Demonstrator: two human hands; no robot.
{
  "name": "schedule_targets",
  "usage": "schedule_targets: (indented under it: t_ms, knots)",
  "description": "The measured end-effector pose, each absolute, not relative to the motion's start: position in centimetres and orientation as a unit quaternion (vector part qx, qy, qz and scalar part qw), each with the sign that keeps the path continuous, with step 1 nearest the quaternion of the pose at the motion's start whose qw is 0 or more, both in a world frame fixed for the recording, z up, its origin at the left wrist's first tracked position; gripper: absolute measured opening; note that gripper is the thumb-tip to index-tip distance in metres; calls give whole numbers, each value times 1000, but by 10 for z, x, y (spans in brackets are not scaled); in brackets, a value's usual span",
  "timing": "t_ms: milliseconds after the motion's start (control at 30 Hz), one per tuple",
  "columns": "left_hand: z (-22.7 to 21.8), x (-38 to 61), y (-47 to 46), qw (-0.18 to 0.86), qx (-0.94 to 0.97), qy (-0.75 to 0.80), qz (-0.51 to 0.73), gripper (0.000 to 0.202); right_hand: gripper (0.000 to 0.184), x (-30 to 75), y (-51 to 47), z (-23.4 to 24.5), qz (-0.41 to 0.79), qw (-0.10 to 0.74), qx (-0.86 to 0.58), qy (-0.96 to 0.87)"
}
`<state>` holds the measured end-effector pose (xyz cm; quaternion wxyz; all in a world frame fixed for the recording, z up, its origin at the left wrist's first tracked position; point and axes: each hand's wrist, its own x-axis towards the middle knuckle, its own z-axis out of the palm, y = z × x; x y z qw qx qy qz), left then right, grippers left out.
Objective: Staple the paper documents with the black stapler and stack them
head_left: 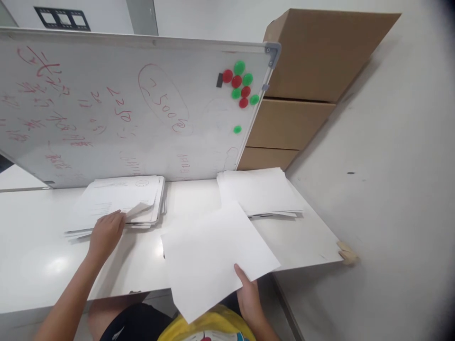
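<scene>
My left hand [107, 233] is at the front edge of a stack of printed papers [121, 192] on the left of the table. Its fingers pinch the top sheet, whose near right corner [140, 208] curls upward. In my right hand [248, 296] is a blank-looking white sheet of paper [216, 253], thumb on top and fingers hidden beneath. This sheet tilts over the table's front edge, above my lap. Whether more than one sheet is in that hand, I cannot tell. Beyond it, on the right, lies another stack of white paper [259, 189] with uneven edges.
A whiteboard [199, 85] with red writing and several round magnets stands along the back of the white table [192, 194]. Stacked cardboard boxes [302, 61] rise behind its right end. A wall [391, 189] borders the right side. Crumpled tan tape [347, 253] covers the table's right corner.
</scene>
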<state>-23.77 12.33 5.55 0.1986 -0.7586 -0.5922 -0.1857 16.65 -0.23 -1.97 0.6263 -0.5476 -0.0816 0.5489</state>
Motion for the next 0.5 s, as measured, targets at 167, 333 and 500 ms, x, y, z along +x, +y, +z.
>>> schedule_targets:
  t_ms: [167, 333, 500]
  knots:
    - [85, -193, 115, 284, -762, -534, -232, 19, 76, 164, -2, -12, 539, 638, -545, -71]
    - [97, -72, 67, 237, -844, -393, -278, 15, 67, 154, 1, 4, 547, 637, -541, -55]
    - [67, 42, 20, 120, -877, -354, -302, 24, 57, 142, -7, -2, 627, 637, -436, -101]
